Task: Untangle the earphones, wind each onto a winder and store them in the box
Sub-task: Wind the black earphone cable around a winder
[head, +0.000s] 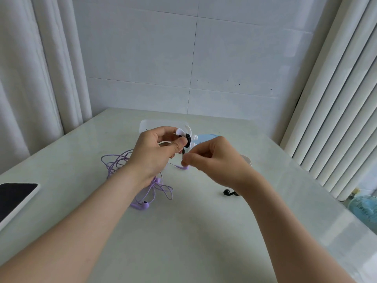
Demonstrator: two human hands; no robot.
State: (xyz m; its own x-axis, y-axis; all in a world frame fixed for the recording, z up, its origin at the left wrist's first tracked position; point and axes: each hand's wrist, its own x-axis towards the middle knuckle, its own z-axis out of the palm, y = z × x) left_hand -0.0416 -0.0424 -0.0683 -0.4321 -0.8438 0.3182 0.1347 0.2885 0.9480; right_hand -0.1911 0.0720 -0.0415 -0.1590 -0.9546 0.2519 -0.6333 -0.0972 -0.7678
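Black earbud (227, 192) lies loose on the worktop (204, 231) by the right wrist. Its lead is hidden under the arm, so it could snag or drag there. Purple earphones (142, 205) sit tangled under the left forearm, with one end just below the right hand (212, 160), so it may get pulled into the wrap. Right hand pinches the black cord (187, 140); left hand (155, 152) grips the white winder (180, 131). Any slack and the turns likely slip off. Box (149, 124) is behind the hands, contents unclear.
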